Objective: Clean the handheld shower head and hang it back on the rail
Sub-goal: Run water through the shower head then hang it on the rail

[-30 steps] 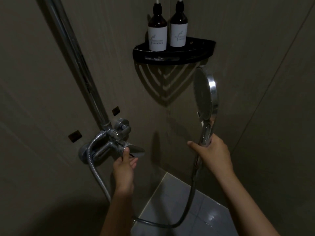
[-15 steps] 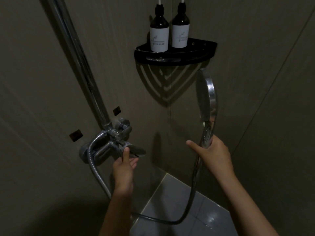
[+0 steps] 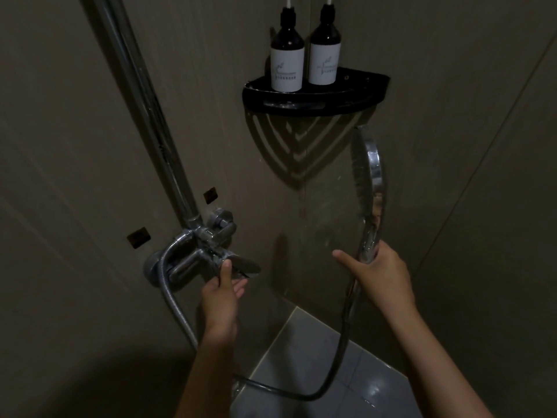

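Observation:
My right hand point(image 3: 380, 276) grips the handle of the chrome handheld shower head point(image 3: 368, 173), holding it upright with its spray face turned left toward the wall corner. A metal hose point(image 3: 340, 351) hangs from the handle, loops near the floor and runs back to the chrome mixer tap point(image 3: 196, 254). My left hand point(image 3: 221, 292) holds the tap's flat lever point(image 3: 244, 264), thumb on top and fingers under it. The chrome rail point(image 3: 144, 110) rises diagonally from the tap toward the upper left.
A black corner shelf point(image 3: 313, 98) above the shower head carries two dark pump bottles point(image 3: 287, 61) with white labels. Brown tiled walls meet in a corner behind. Two small dark square holes point(image 3: 138, 236) sit in the left wall. Pale floor tiles point(image 3: 316, 369) show below.
The shower head has turned more edge-on, its face swinging further toward the wall. Both hands keep their holds on the lever and the handle.

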`<state>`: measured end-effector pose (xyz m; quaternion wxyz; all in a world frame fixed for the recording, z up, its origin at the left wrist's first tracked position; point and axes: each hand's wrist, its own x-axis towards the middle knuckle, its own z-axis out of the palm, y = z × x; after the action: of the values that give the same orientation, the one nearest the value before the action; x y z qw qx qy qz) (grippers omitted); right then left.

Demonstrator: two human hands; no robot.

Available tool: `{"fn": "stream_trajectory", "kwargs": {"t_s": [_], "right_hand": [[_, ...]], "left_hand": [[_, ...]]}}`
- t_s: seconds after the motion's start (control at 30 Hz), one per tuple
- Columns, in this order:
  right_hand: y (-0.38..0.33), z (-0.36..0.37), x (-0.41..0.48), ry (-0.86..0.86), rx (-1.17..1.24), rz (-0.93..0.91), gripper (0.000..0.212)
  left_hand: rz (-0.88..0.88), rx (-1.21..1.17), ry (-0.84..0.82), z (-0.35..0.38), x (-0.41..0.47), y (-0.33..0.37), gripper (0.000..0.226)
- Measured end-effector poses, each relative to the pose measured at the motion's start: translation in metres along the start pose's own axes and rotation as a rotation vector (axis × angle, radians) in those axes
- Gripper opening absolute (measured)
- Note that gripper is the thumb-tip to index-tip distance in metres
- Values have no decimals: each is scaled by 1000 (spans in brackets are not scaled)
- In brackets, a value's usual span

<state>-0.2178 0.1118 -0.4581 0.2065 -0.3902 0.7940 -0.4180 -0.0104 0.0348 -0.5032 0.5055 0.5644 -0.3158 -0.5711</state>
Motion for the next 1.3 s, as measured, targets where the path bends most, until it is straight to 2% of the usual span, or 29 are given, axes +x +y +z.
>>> {"fn": "stream_trajectory", "kwargs": {"t_s": [0.47, 0.77, 0.9, 1.0, 1.13, 1.23, 1.3], "right_hand": [[4, -1, 2, 16, -14, -4, 35], [3, -4, 2, 24, 3, -1, 35], [4, -5, 3, 25, -2, -9, 34], [7, -3, 5, 15, 2, -3, 34], [11, -6, 5, 21, -8, 2, 38], [11, -10, 5, 29, -7, -4, 39], [13, -11, 5, 11, -4, 1, 39]], "left_hand": [[-7, 0, 13, 0, 2, -1, 42], [-10, -25, 37, 0, 8, -3, 40], [3, -33, 38, 0, 9, -6, 31], [-2, -59, 33, 0, 7, -7, 38], [-71, -68, -28, 2, 5, -14, 55], [-172, -82, -132, 12, -2, -23, 56], [-203, -43, -248, 22, -11, -32, 49]]}}
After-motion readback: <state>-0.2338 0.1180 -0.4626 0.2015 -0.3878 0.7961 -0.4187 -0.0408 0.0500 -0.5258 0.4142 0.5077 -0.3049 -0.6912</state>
